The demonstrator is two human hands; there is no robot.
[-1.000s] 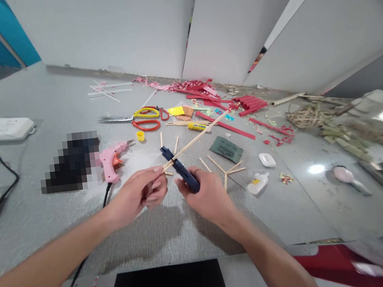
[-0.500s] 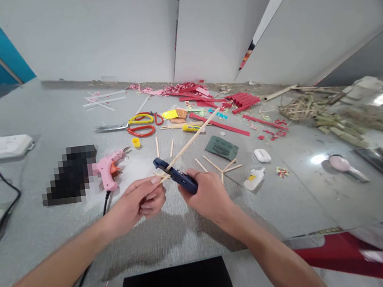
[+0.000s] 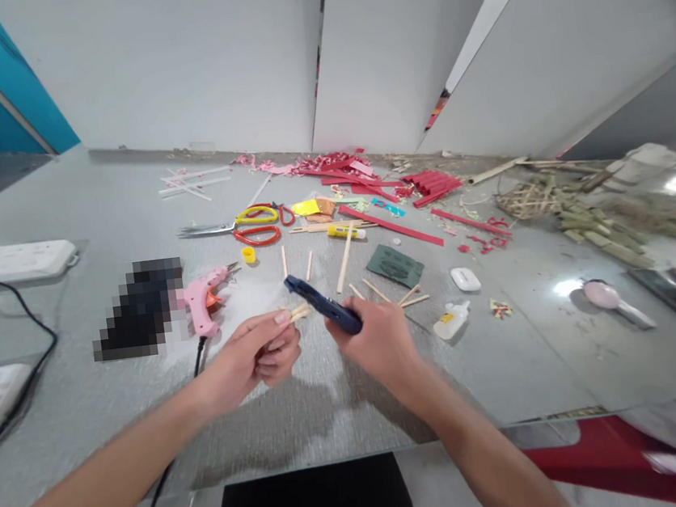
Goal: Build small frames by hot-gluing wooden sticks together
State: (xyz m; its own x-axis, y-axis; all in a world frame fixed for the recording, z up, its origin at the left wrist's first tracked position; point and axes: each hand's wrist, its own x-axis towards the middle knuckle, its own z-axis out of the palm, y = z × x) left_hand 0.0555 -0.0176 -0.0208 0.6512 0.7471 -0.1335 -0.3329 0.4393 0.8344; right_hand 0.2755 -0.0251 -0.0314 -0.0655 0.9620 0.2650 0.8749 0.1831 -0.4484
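Observation:
My left hand (image 3: 258, 356) pinches a short stub of thin wooden stick (image 3: 298, 313) between thumb and fingers. My right hand (image 3: 378, 342) is closed round a dark blue cutter (image 3: 323, 305), whose jaws point up-left beside the stub. A longer piece of stick (image 3: 345, 257) lies loose on the grey table (image 3: 67, 235) just beyond the cutter. Several other short sticks lie around it.
A pink glue gun (image 3: 202, 295) with black cord sits left of my hands. Scissors (image 3: 237, 226), red paper strips (image 3: 396, 226), a green pad (image 3: 394, 265), a white case (image 3: 465, 279), a glue bottle (image 3: 451, 322) and bamboo scraps (image 3: 565, 211) spread across the far side. Power strips (image 3: 9, 262) lie at left.
The long stick has been cut: its long part dropped onto the table beyond the cutter, leaving only a short stub in my left hand.

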